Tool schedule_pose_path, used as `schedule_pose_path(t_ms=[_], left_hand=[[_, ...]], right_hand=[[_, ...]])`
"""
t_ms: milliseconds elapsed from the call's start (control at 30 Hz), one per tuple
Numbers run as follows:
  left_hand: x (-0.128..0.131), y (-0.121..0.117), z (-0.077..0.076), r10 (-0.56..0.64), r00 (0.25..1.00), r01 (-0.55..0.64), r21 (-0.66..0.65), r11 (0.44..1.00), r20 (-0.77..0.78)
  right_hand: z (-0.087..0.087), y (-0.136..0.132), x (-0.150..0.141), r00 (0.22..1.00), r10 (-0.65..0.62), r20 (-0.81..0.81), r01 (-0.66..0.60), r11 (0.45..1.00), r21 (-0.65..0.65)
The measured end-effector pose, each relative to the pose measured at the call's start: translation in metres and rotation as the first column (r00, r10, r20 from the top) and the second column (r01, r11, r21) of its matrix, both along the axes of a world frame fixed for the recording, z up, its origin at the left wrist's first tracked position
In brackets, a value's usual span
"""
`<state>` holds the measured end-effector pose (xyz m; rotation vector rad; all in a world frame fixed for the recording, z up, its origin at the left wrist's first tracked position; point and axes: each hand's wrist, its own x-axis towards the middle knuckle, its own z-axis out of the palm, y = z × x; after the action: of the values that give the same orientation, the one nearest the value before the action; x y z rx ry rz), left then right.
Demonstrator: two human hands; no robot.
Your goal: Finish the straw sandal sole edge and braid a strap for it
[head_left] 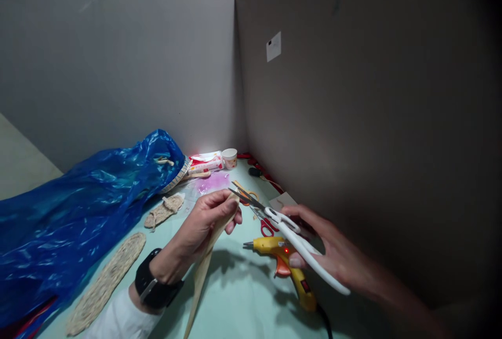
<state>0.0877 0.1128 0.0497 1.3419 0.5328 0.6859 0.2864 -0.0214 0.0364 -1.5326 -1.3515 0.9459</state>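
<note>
Two woven pieces lie beside the blue plastic bag (98, 187) on our left: a long flat sole (110, 284) nearer us and a small strapped slipper (164, 211) beyond it, both set aside, we judge, to keep the middle of the pale green cover (251, 307) free for our hands. Our left hand (206, 218), a black watch (157, 282) on its wrist, pinches a pale, flat strip (203, 266) close to its upper end; the rest hangs down towards us. Gripping so near the end probably keeps it stiff for the blades. Beyond our fingertips lie orange-handled scissors (251, 199) and, a little nearer, red-handled scissors (269, 228), both within reach. Next comes the yellow glue gun (269, 245), lying on its side, red light lit, nozzle pointing left, cord trailing off below. Above it our right hand (337, 250) is wrapped around the white-handled scissors (298, 247), blades a little parted and aimed left at the strip's top end; whether they touch it, we cannot tell.
</note>
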Motion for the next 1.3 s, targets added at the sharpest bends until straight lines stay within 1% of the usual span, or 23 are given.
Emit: schedule_pose_path(t_ms=[133, 233, 300, 467, 667, 800, 867, 967, 1033, 1067, 1100, 1133, 1167, 1200, 1233, 1267, 1300], left_hand=[[0.000, -0.001, -0.004, -0.039, 0.999, 0.039, -0.007, 0.999, -0.020], [0.001, -0.003, -0.006, -0.058, 0.998, 0.058, -0.012, 0.998, -0.030], [0.001, -0.004, -0.008, -0.063, 0.998, 0.062, -0.016, 0.998, -0.032], [0.001, -0.008, -0.006, -0.064, 0.997, 0.063, -0.031, 0.998, -0.041], [0.003, -0.009, -0.002, -0.071, 0.997, 0.069, -0.051, 0.996, -0.044], [0.004, -0.007, -0.004, -0.084, 0.995, 0.081, -0.060, 0.995, -0.051], [0.004, -0.005, -0.004, -0.095, 0.994, 0.091, -0.060, 0.994, -0.058], [0.004, -0.004, -0.002, -0.104, 0.992, 0.100, -0.058, 0.993, -0.071], [0.003, -0.003, 0.000, -0.115, 0.990, 0.110, -0.063, 0.992, -0.077], [0.003, -0.004, 0.001, -0.121, 0.990, 0.115, -0.068, 0.991, -0.078], [0.002, -0.004, 0.001, -0.124, 0.989, 0.118, -0.074, 0.990, -0.077], [0.002, -0.004, 0.001, -0.125, 0.989, 0.119, -0.081, 0.990, -0.074], [0.001, -0.005, 0.001, -0.122, 0.990, 0.116, -0.089, 0.989, -0.070], [0.000, -0.006, 0.000, -0.117, 0.991, 0.111, -0.098, 0.989, -0.063], [-0.001, -0.006, -0.001, -0.110, 0.993, 0.104, -0.108, 0.989, -0.051], [-0.003, -0.007, -0.002, -0.104, 0.994, 0.099, -0.122, 0.988, -0.034], [-0.005, -0.008, -0.003, -0.099, 0.995, 0.096, -0.139, 0.986, -0.014]], right_hand=[[0.002, -0.001, -0.004, 0.997, 0.044, -0.061, -0.045, 0.999, -0.002], [0.002, -0.001, -0.008, 0.995, 0.054, -0.086, -0.053, 0.999, 0.012], [0.000, -0.001, -0.009, 0.993, 0.056, -0.108, -0.056, 0.998, 0.006], [-0.005, -0.001, -0.008, 0.971, 0.082, -0.224, -0.081, 0.997, 0.012], [-0.014, 0.000, -0.001, 0.980, 0.109, -0.167, -0.100, 0.993, 0.059], [-0.021, 0.001, 0.003, 0.991, 0.114, -0.065, -0.107, 0.989, 0.097], [-0.021, 0.001, 0.004, 0.992, 0.109, -0.062, -0.103, 0.991, 0.082], [-0.020, -0.001, 0.002, 0.980, 0.154, -0.128, -0.152, 0.988, 0.025], [-0.019, 0.000, 0.003, 0.978, 0.167, -0.127, -0.167, 0.986, 0.011], [-0.018, 0.001, 0.005, 0.986, 0.137, -0.092, -0.136, 0.991, 0.015], [-0.018, 0.003, 0.007, 0.997, 0.070, -0.021, -0.070, 0.997, 0.026], [-0.018, 0.006, 0.010, 0.996, -0.019, 0.089, 0.015, 0.999, 0.043], [-0.019, 0.009, 0.013, 0.964, -0.110, 0.242, 0.098, 0.993, 0.064], [-0.020, 0.012, 0.016, 0.894, -0.187, 0.407, 0.163, 0.982, 0.092], [-0.021, 0.015, 0.018, 0.801, -0.232, 0.552, 0.199, 0.973, 0.121], [-0.022, 0.018, 0.020, 0.708, -0.244, 0.663, 0.205, 0.969, 0.138], [-0.024, 0.021, 0.020, 0.637, -0.231, 0.736, 0.192, 0.972, 0.139]])
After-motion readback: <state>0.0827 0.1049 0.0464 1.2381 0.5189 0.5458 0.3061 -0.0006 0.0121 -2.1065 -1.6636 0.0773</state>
